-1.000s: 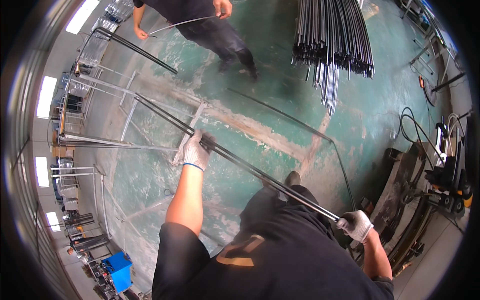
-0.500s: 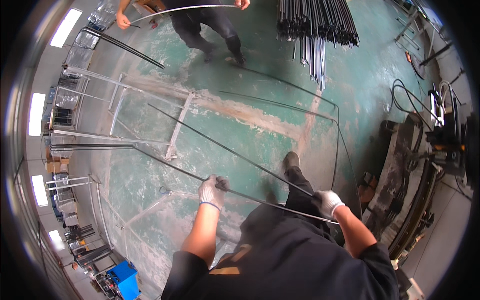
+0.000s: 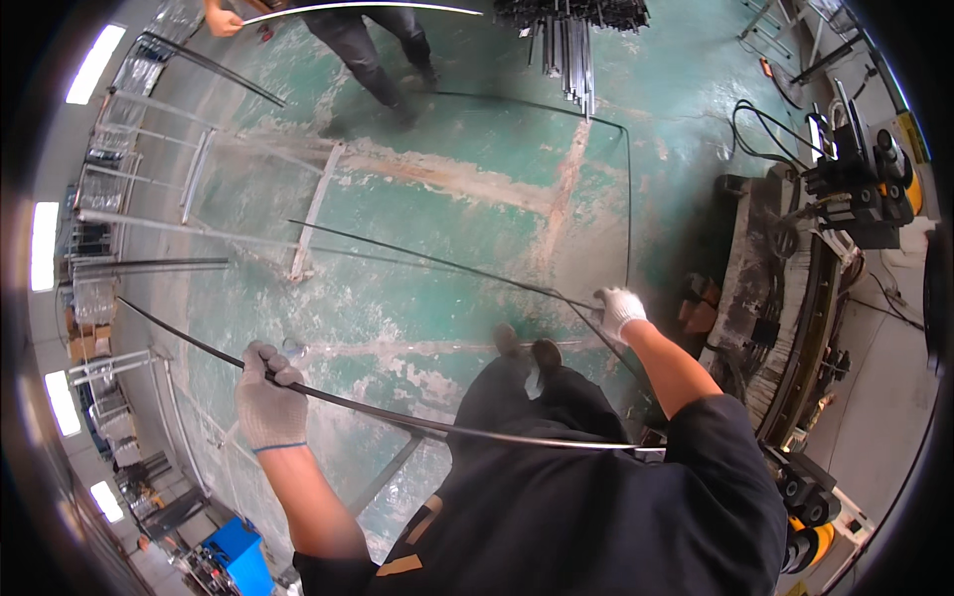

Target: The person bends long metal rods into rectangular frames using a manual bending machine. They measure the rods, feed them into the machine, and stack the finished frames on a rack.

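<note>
A long dark metal rod crosses in front of my torso, its near end shiny. Gripping it towards its far left part is my left hand, in a pale knitted glove with fingers curled round. My right hand, gloved too, is closed on a second thin dark rod, which slants away to the left over the floor. Just left of the right hand, another thin dark length crosses this rod and runs down towards my legs; whether the two are one bent piece I cannot tell.
A bent rod lies on the green floor ahead. Metal frames stand at left, near a blue box. Far ahead is a bundle of bars; a person's hand holds a pale strip. Machinery lines the right side.
My left hand has swung left and nearer with its rod. My right hand has moved away from that rod's near end, still holding the second rod. The view has shifted, and both my feet show.
</note>
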A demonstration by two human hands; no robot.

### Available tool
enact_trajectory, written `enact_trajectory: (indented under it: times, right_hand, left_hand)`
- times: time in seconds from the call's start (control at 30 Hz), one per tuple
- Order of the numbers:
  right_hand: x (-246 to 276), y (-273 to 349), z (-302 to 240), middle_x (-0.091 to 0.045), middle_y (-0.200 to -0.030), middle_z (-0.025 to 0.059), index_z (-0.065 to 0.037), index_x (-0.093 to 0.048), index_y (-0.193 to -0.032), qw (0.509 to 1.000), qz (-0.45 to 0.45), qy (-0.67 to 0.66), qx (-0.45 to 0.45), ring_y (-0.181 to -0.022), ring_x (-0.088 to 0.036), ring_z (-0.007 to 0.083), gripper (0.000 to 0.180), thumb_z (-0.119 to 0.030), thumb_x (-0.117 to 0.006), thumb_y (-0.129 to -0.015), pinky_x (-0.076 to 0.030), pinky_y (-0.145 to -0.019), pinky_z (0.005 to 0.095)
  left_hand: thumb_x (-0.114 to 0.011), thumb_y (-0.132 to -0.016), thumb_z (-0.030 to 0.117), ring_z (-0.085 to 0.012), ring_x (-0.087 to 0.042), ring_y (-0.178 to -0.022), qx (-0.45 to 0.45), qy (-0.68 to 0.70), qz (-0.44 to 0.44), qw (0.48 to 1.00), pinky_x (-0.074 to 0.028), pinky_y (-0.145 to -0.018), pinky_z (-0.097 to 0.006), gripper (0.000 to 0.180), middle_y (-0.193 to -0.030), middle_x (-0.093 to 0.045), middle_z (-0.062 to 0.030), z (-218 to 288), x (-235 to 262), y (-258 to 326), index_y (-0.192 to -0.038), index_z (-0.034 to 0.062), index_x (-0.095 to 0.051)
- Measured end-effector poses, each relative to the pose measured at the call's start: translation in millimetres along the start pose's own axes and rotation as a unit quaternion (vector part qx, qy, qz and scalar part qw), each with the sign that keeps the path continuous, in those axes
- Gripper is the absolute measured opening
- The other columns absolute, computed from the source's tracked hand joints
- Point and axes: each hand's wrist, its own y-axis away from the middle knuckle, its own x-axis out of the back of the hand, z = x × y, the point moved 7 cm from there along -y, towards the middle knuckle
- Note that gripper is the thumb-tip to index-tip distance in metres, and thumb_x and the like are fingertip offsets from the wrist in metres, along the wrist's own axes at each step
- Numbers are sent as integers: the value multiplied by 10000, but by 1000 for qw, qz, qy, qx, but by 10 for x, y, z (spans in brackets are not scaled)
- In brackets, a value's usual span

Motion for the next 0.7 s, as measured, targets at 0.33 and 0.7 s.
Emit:
enact_trajectory:
  times: [0.33, 0.7]
  right_hand:
    - [1165, 2381, -542, -747, -1242, 198, 4, -772, -1192, 811, -288, -475, 186, -1257, -663, 328, 659, -616, -658, -997, -483, -1093, 422]
    - [1405, 2460, -2226, -570, -621, 60, -58, -569, -596, 731, -78, -614, 287, -669, -565, 241, 456, -298, -814, -897, -497, -955, 530]
  left_hand:
    - [-594, -1112, 184, -76, -426, -634, -31, 95, 46, 994, -401, -513, -192, 216, -827, -504, 12, 692, 1161, -190, -945, 48, -588]
    - [-591, -1084, 67, -129, -558, -707, -154, 135, 19, 979, -490, -574, -230, 87, -924, -594, -62, 2088, 1960, 323, -1106, -17, -589]
